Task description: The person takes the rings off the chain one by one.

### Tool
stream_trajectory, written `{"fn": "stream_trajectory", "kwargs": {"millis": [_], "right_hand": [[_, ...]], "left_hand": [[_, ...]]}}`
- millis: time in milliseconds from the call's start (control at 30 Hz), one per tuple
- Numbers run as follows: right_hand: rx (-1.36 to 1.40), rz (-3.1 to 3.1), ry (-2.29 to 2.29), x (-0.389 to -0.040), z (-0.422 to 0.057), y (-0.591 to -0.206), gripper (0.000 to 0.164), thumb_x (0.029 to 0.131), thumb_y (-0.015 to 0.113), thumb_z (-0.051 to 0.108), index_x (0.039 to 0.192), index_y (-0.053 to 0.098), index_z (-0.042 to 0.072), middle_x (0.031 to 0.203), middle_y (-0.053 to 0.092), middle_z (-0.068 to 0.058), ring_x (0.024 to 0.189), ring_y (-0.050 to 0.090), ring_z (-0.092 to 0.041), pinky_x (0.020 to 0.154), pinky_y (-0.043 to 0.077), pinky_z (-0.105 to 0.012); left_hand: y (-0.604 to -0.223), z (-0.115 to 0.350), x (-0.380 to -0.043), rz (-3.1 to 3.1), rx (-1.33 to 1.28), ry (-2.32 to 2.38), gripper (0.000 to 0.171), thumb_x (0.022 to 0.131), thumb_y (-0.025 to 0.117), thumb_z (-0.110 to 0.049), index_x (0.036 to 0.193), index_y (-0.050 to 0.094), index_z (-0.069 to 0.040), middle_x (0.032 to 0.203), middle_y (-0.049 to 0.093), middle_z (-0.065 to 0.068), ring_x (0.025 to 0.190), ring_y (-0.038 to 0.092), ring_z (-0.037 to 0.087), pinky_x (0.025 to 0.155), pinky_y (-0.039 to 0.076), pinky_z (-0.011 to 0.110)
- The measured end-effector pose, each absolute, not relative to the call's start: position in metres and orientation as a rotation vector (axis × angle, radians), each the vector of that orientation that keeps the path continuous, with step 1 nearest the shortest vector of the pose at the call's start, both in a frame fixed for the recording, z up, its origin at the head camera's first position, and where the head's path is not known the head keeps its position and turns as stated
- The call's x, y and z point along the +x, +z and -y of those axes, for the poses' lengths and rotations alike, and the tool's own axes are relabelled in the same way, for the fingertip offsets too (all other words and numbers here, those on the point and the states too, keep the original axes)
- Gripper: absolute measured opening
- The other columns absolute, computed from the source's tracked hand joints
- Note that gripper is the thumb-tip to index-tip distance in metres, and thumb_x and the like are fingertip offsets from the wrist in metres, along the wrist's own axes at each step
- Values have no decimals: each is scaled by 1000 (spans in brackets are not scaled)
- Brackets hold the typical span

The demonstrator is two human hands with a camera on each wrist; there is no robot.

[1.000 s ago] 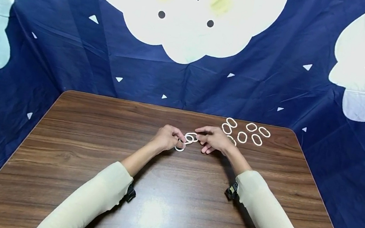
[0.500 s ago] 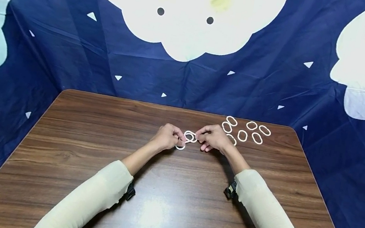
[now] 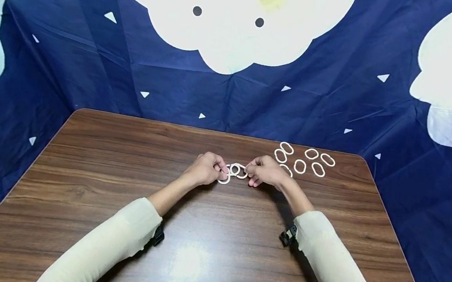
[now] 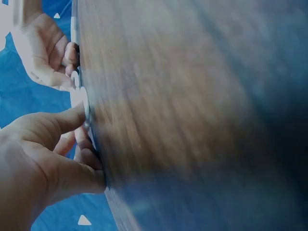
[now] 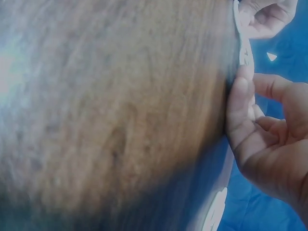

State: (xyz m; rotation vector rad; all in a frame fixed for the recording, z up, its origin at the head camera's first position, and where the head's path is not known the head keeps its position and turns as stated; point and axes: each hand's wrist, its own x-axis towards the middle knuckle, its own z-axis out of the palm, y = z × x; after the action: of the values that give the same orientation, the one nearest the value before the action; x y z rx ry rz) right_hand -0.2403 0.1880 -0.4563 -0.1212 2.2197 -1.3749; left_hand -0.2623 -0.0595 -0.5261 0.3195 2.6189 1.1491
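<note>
Several white oval plastic links lie joined or overlapping in a short row on the wooden table; which are interlocked I cannot tell. My left hand point(image 3: 206, 168) pinches the left part of the row between thumb and fingers, and a white link point(image 3: 223, 182) shows below its fingertips. At the other end, my right hand point(image 3: 267, 171) pinches the rightmost link point(image 3: 241, 177) by its far side. In the right wrist view, white links point(image 5: 244, 50) span the gap between both hands, low over the tabletop. Fingers hide parts of the held links.
Several loose white links, among them one link point(image 3: 295, 165), lie at the back right of the brown wooden table point(image 3: 119, 160). One is partly covered by my right hand. A blue curtain point(image 3: 172, 90) with clouds hangs behind the table's back edge.
My right hand first hovered with spread fingers, then took hold of the right link and drew it slightly right, so the row is more stretched. The left hand keeps its pinch.
</note>
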Motion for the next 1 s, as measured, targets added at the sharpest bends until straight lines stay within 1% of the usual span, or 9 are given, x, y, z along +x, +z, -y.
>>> {"fn": "stream_trajectory", "kwargs": {"millis": [167,267,300,433,567,667,767,900,1000], "right_hand": [[-134,-2210,-1354,-241,-190,-454,26,109,59,8,121,67,-14,89,69,-5,68,71,-8,67,62,-22],[-122,-2186,-1381,-241,-191,-454,23,110,58,5,121,66,-14,88,71,-6,70,72,-9,69,64,-23],[-119,-2176,-1395,-241,-191,-454,22,110,58,3,121,66,-14,88,71,-7,70,72,-9,70,64,-23],[-117,-2148,-1445,-239,-192,-454,22,111,58,-2,127,63,-17,94,70,-8,73,73,-10,72,65,-23],[-145,-2153,-1473,-237,-193,-454,28,111,57,-4,134,62,-19,102,71,-11,76,72,-10,73,65,-22],[-146,-2159,-1495,-234,-193,-453,28,111,57,-4,134,63,-19,104,73,-12,78,73,-10,74,65,-22],[-108,-2156,-1521,-232,-191,-453,25,110,58,-4,130,64,-18,100,73,-12,76,74,-11,73,66,-23],[-24,-2108,-1580,-228,-189,-452,24,109,58,-3,127,64,-18,92,72,-11,72,74,-13,70,66,-25],[36,-2050,-1631,-226,-188,-453,25,110,57,-2,127,64,-19,88,70,-8,71,74,-13,69,67,-26]], "left_hand": [[-520,61,-259,-2609,389,1156,18,82,103,-28,83,85,-33,67,70,-11,70,61,10,69,50,32],[-515,61,-255,-2598,453,1173,16,83,102,-25,84,87,-29,68,70,-11,71,61,9,68,50,30],[-507,62,-248,-2607,490,1179,14,84,101,-23,85,87,-26,69,70,-10,72,61,9,70,50,30],[-499,61,-240,-2654,619,1174,10,89,93,-14,87,85,-19,76,69,-6,76,62,10,74,51,29],[-497,61,-237,-2679,667,1189,14,93,87,-8,87,80,-18,88,68,-3,84,65,12,81,53,28],[-496,62,-236,-2684,684,1225,13,95,86,-7,89,80,-16,93,68,1,87,67,14,83,55,29],[-503,63,-242,-2694,626,1252,13,99,86,-13,90,80,-21,93,70,-2,87,67,12,82,55,29],[-525,63,-259,-2706,530,1262,11,101,85,-23,94,81,-29,90,75,-12,84,68,8,83,57,32],[-534,64,-266,-2701,509,1275,8,102,85,-26,97,81,-30,88,78,-15,82,71,8,83,58,34]]}}
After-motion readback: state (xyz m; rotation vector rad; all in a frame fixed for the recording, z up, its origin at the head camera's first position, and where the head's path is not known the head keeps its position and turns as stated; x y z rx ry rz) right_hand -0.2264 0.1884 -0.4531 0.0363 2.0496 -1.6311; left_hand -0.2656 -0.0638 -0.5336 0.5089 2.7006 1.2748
